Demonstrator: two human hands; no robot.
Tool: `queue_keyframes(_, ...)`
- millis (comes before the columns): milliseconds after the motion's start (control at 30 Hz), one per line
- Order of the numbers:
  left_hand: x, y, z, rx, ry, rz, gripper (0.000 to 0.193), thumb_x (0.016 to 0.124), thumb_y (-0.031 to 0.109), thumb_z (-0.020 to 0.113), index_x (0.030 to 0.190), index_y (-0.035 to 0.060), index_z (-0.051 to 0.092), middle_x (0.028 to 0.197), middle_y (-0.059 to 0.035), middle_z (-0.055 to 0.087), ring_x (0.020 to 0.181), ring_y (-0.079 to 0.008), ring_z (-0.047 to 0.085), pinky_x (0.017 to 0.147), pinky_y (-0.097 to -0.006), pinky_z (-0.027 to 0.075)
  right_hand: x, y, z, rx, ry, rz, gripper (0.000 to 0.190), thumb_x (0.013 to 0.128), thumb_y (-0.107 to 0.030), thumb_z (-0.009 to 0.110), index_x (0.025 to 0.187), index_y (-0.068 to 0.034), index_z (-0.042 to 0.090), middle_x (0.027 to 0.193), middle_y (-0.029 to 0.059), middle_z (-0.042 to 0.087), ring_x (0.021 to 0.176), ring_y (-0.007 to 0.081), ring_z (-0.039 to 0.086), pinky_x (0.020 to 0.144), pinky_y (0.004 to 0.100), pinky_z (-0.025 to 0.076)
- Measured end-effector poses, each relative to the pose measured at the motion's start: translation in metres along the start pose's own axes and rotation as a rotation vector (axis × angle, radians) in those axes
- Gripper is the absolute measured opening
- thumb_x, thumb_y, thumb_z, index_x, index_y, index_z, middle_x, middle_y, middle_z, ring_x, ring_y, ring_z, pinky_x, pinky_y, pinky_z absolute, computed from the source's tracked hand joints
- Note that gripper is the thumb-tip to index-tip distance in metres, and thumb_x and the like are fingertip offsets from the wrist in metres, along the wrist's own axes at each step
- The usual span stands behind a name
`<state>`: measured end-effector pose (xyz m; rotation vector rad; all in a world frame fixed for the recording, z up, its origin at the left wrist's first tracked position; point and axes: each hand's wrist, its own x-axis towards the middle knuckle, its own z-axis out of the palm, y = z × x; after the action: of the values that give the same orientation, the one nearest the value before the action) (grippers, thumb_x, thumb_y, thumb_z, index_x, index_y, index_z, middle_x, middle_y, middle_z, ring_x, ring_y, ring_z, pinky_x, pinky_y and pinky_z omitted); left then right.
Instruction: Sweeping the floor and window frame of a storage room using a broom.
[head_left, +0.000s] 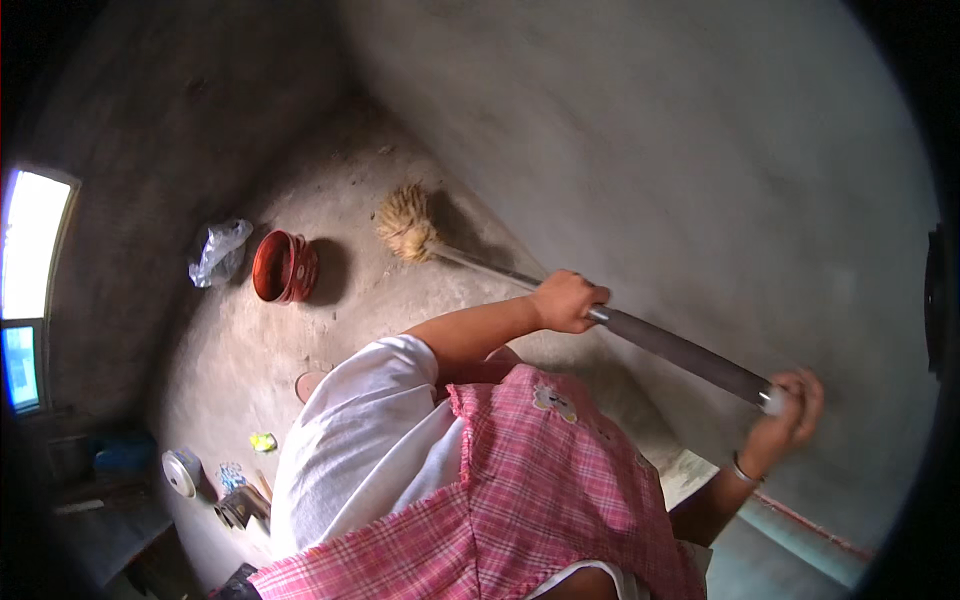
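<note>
A mop with a shaggy yellowish head (406, 223) slants across the view, its head down on the bare floor near the foot of the wall. My left hand (568, 301) is wrapped around the metal pole, just below the dark foam grip (686, 354). At the upper end of the handle, my right hand (787, 411) curls its fingers about the pale end cap; the fingers are slightly blurred. A bracelet circles my right wrist. My pink plaid apron (555, 472) and white sleeve (367, 420) fill the lower middle.
A red bucket (306, 270) and a crumpled clear plastic bag (222, 251) sit on the floor to the left. A grey wall (675, 150) rises close on the right. At lower left are a white-lidded container (180, 474), a yellow-green packet (262, 442) and a dark table (112, 536).
</note>
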<state>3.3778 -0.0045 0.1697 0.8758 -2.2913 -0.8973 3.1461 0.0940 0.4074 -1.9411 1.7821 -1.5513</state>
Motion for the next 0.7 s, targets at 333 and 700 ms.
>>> queue_keyframes(333,-0.06,-0.074,0.011,-0.105,0.231,-0.324,0.016,0.064,0.015,0.058,0.074,0.0057,0.052,0.072,-0.0161,0.058,0.074,-0.0375,0.056,0.063,-0.0468,0.043,-0.004,-0.004,0.129,0.112,-0.421,-0.429,0.015,0.069,0.0,0.042,0.073,0.002,0.057,0.058,0.0093,0.052,0.048,0.0206,0.047,0.048,0.0291,0.036)
queue_keyframes(700,-0.121,-0.043,-0.01,0.075,-0.01,-0.443,0.015,0.065,0.023,0.059,0.073,0.0109,0.056,0.067,-0.013,0.059,0.068,-0.035,0.058,0.06,-0.0469,0.045,-0.033,0.048,0.123,0.221,-0.344,0.307,0.013,0.08,-0.009,0.048,0.078,-0.001,0.059,0.075,0.0051,0.057,0.07,0.0126,0.055,0.065,0.0255,0.044)
